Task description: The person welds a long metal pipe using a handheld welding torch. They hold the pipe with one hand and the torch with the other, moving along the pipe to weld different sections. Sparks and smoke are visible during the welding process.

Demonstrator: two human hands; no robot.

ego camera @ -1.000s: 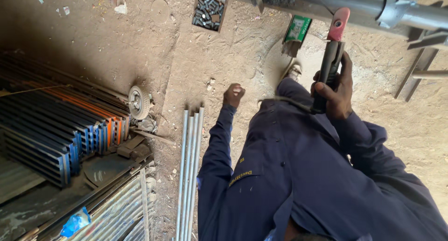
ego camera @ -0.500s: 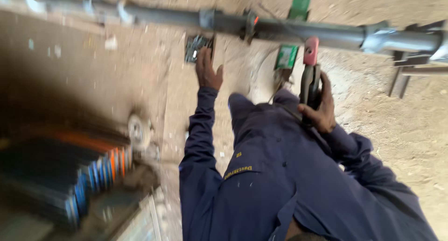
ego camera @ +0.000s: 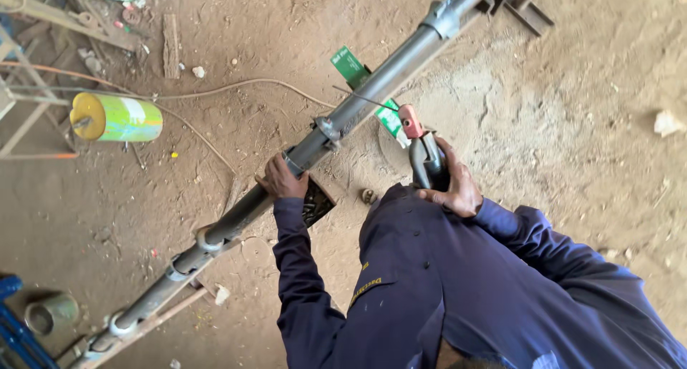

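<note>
A long dark metal pipe [ego camera: 372,83] with several ring fittings welded on runs diagonally from lower left to upper right. My left hand [ego camera: 280,179] grips the pipe beside one ring. My right hand [ego camera: 449,184] holds a welding electrode holder [ego camera: 424,151] with a black body and a red tip. A thin electrode rod sticks out of it toward the pipe, its end close to a ring fitting [ego camera: 328,128]. Both arms are in dark blue sleeves.
The ground is bare sandy dirt. Green boxes [ego camera: 349,63] lie under the pipe. A yellow-green can [ego camera: 114,117] lies at the left, near a cable [ego camera: 236,86] and a metal frame. A small box of dark parts [ego camera: 315,201] sits below my left hand. A tin [ego camera: 49,313] stands lower left.
The view has swung away from the stacked metal sections. My left hand rose from the ground to grip the pipe. The electrode holder moved nearer to the pipe.
</note>
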